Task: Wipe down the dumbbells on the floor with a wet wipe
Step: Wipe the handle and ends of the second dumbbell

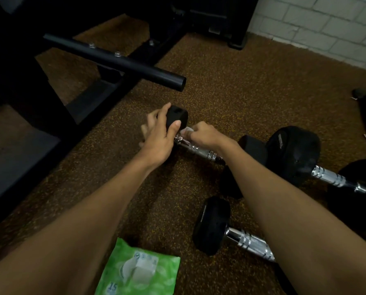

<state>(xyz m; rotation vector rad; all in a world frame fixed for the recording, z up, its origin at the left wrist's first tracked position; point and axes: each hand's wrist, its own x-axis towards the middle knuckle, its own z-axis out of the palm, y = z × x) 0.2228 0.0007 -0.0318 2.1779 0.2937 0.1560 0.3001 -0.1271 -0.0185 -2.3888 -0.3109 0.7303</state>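
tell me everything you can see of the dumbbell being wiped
The dumbbell, a black rubbery head on a ringed chrome handle, lies slanting on the speckled brown floor. The left hand grips its far head; the right hand holds a white wet wipe against the handle beside that head. The right forearm hides its near end.

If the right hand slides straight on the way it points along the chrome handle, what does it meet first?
Probably the black rubber dumbbell head, gripped by the left hand. The right hand, pinching the white wet wipe on the chrome handle, is close to it. Depth unclear.
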